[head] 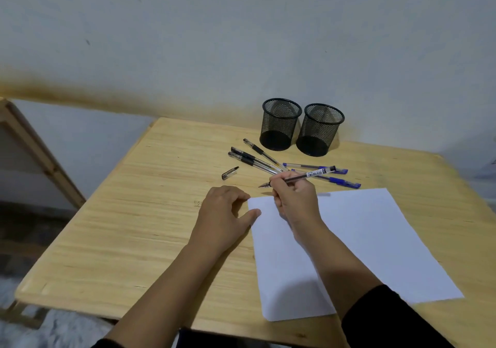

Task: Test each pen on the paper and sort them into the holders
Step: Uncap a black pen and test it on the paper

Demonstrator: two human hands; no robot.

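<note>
My right hand point(294, 197) grips an uncapped black pen point(308, 175), its tip pointing left just above the top left corner of the white paper point(375, 240). My left hand point(225, 213) rests flat on the table with its thumb on the paper's left edge. The pen's cap point(230, 173) lies loose on the table. Three black pens point(255, 157) and blue pens point(335, 178) lie in a fan behind my right hand. Two black mesh holders, the left holder point(280, 123) and the right holder point(319, 129), stand empty at the back.
The wooden table point(134, 227) stands against a pale wall. A wooden frame point(35, 149) stands to the left beyond the table's edge, and a light rug point(40, 329) lies on the floor below.
</note>
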